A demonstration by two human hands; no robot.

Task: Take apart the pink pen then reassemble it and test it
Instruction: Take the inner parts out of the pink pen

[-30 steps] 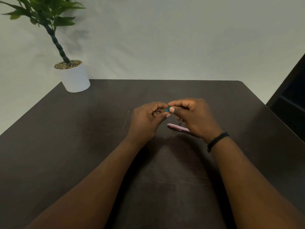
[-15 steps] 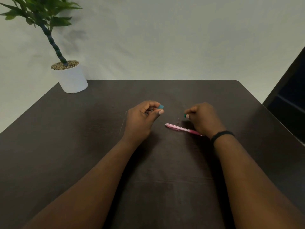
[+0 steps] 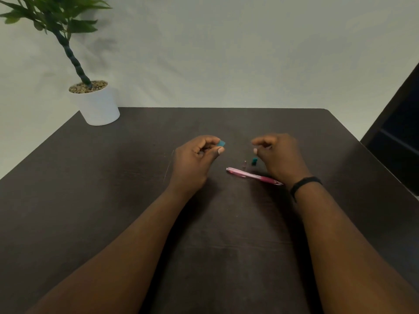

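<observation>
The pink pen barrel [image 3: 251, 175] lies on the dark table [image 3: 113, 200], slanting from upper left to lower right, its right end under my right wrist. My left hand [image 3: 195, 162] pinches a small teal piece [image 3: 221, 143] between thumb and forefinger. A second small teal piece [image 3: 254, 161] stands on the table just above the pen. Beside it sits a tiny pale part [image 3: 244, 163]. My right hand [image 3: 278, 157] hovers right of these, fingers loosely curled and holding nothing.
A white pot with a green plant [image 3: 97, 105] stands at the table's far left corner. A dark piece of furniture [image 3: 399, 132] is off the right edge. A pale wall lies behind the table.
My hands pulled apart after holding the teal part together. My right hand set one teal piece down by the pen and lifted off it. My left hand keeps the other.
</observation>
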